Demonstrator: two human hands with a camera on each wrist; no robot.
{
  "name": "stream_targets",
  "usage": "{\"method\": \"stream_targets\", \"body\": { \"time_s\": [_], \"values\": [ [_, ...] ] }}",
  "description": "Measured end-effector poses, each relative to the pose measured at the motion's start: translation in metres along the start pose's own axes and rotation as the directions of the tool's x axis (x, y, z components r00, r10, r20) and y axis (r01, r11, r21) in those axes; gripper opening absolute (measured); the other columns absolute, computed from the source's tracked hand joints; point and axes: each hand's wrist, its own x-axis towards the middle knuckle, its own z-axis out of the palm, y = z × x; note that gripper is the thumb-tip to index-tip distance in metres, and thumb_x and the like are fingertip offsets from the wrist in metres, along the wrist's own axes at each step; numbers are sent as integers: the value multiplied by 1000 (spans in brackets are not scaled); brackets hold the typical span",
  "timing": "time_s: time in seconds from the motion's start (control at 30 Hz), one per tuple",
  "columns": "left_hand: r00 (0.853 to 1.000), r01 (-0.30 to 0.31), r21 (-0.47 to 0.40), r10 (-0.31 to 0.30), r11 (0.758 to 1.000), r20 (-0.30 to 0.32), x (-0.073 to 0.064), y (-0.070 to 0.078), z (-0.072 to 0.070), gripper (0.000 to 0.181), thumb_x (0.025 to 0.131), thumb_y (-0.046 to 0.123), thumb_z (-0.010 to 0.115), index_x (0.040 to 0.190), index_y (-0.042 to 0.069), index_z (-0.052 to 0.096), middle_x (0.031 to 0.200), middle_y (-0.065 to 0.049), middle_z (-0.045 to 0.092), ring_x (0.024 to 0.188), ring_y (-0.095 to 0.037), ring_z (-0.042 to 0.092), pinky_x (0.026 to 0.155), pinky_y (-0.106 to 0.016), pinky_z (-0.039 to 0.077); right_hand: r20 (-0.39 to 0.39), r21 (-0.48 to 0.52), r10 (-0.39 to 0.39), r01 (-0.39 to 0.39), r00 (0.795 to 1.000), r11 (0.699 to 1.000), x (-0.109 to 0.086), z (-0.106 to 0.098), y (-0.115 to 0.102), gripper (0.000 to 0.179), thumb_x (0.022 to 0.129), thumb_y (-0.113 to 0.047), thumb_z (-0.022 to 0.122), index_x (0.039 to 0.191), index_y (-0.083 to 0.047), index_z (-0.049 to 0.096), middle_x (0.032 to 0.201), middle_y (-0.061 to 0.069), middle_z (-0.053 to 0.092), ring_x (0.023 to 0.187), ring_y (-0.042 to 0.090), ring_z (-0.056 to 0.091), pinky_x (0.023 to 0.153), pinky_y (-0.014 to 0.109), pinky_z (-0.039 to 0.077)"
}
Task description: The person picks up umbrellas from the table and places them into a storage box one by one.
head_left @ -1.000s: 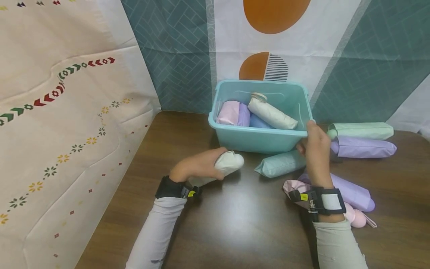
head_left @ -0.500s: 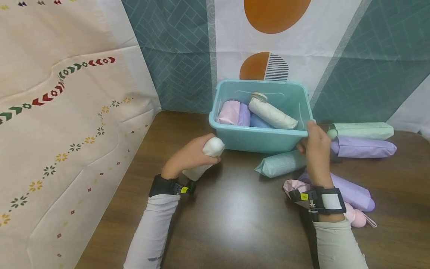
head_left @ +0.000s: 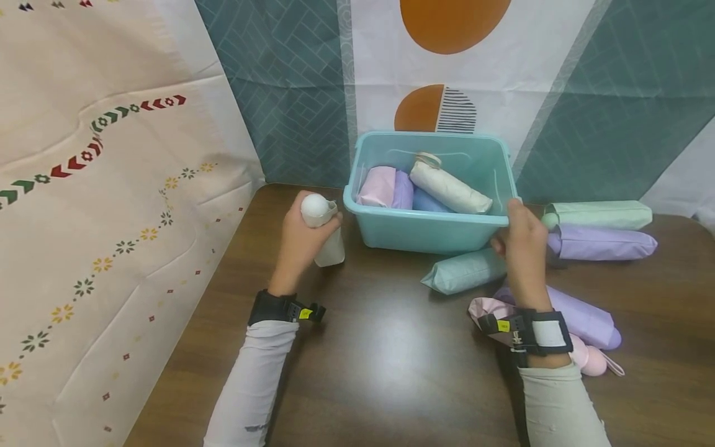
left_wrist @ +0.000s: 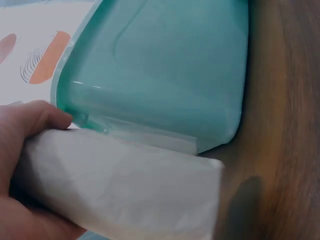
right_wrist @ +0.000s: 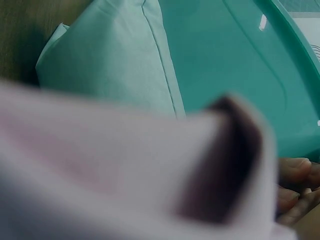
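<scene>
In the head view my left hand [head_left: 301,239] grips a white folded umbrella [head_left: 331,248] in its sleeve, tilted with its round white knob up, just left of the turquoise bin [head_left: 424,233]. The left wrist view shows the sleeved umbrella [left_wrist: 130,180] close to the bin wall [left_wrist: 170,65], thumb and fingers around one end. My right hand [head_left: 525,248] holds the bin's front right corner. Inside the bin lie a pink sleeved umbrella [head_left: 378,186], a purple one [head_left: 403,191], something blue [head_left: 431,201] and a cream one [head_left: 452,186].
A teal sleeved umbrella [head_left: 465,272] lies against the bin's front. Right of it are a mint one [head_left: 603,215], a lilac one [head_left: 606,242], another lilac one [head_left: 583,316] and a pink one [head_left: 592,360] partly under my right wrist. Patterned cloth [head_left: 290,93] hangs behind.
My left hand has moved left and away from me, turning the white umbrella from nearly flat to more upright with its knob up. The right hand stays on the bin's corner.
</scene>
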Motion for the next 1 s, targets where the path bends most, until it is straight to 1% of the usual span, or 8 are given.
{"method": "stream_targets", "body": {
  "time_s": [0.03, 0.1, 0.2, 0.4, 0.53, 0.73, 0.87, 1.0],
  "values": [
    [1000, 3, -8, -3, 1000, -23, 2, -7, 0, 46, 79, 27, 78, 114, 9, 52, 103, -4, 59, 91, -21, 57, 76, -39, 48, 0, 0, 1, -1, 1000, 1000, 0, 0, 0, 53, 92, -50, 60, 75, -4, 41, 62, 5, 35, 51, 19, 36, 48, 29, 29],
    [999, 15, -34, -17, 999, -46, 3, -10, 0, 48, 79, 28, 78, 113, 8, 52, 103, -5, 58, 92, -21, 56, 77, -39, 48, 2, -3, 5, -5, 1000, 1000, 0, 0, 0, 53, 92, -51, 59, 76, -3, 41, 63, 5, 35, 51, 19, 36, 48, 29, 29],
    [998, 47, -50, -49, 998, -41, 2, -10, 0, 47, 79, 25, 80, 112, 8, 51, 103, -6, 58, 92, -21, 56, 77, -38, 48, 3, 0, 9, -9, 1000, 1000, 0, 0, 0, 54, 92, -51, 59, 75, -3, 41, 62, 5, 35, 51, 19, 36, 48, 29, 29],
    [997, 80, -54, -80, 995, 9, -4, 11, -4, 45, 80, 14, 77, 113, 1, 50, 106, -12, 57, 94, -25, 56, 79, -39, 48, -1, 15, 5, -5, 1000, 1000, -1, 2, -1, 53, 92, -49, 60, 72, -5, 39, 59, 5, 33, 50, 19, 36, 46, 28, 29],
    [995, 88, -46, -86, 995, 48, -5, 16, -7, 46, 82, 13, 76, 116, 1, 48, 108, -11, 55, 96, -25, 55, 82, -40, 47, 3, 27, 2, -2, 1000, 1000, -2, 3, -2, 53, 92, -49, 61, 71, -6, 38, 57, 5, 32, 49, 19, 35, 46, 28, 28],
    [988, 112, -70, -103, 991, 115, -2, 10, -10, 50, 82, 15, 76, 121, 6, 45, 112, -8, 53, 101, -25, 53, 85, -43, 45, 10, 26, -4, 4, 1000, 1000, -1, 2, -1, 52, 92, -49, 60, 72, -6, 39, 57, 6, 32, 50, 19, 34, 46, 28, 28],
    [974, 159, -75, -143, 984, 175, 0, 4, -11, 56, 82, 17, 76, 127, 10, 43, 115, -5, 52, 105, -24, 53, 88, -43, 44, 16, 27, -13, 12, 1000, 1000, -1, 2, -1, 52, 93, -48, 60, 72, -6, 39, 58, 6, 33, 50, 19, 34, 46, 29, 28],
    [960, 183, -67, -164, 981, 229, 2, -2, -12, 65, 80, 20, 78, 132, 12, 39, 118, -6, 51, 107, -26, 53, 88, -44, 44, 16, 13, -10, 10, 1000, 1000, 0, 0, 0, 52, 93, -49, 59, 74, -5, 40, 59, 6, 34, 50, 20, 35, 46, 29, 28]
  ]
}}
